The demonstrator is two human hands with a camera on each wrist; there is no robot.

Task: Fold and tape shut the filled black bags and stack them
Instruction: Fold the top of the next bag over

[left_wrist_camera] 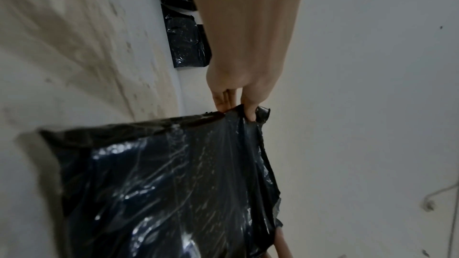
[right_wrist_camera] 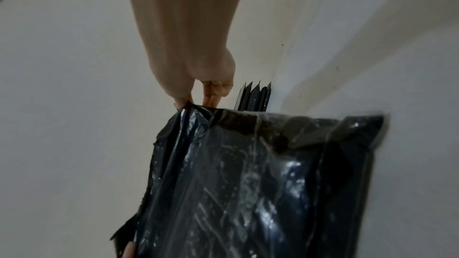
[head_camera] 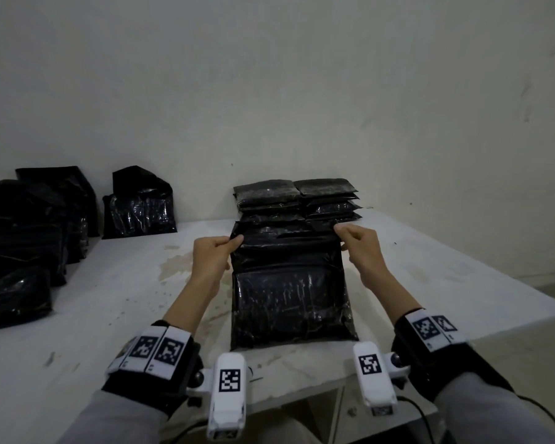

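A filled black plastic bag lies flat on the white table in front of me, its open flap end pointing away. My left hand pinches the flap's far left corner and my right hand pinches the far right corner, holding the flap slightly raised. In the left wrist view my left hand grips the bag by its corner. In the right wrist view my right hand does the same on the bag. Behind it stands a stack of sealed black bags.
More filled black bags are heaped at the far left, and one leans against the wall. The sealed stack sits against the wall. The table's right edge drops to the floor. No tape is in view.
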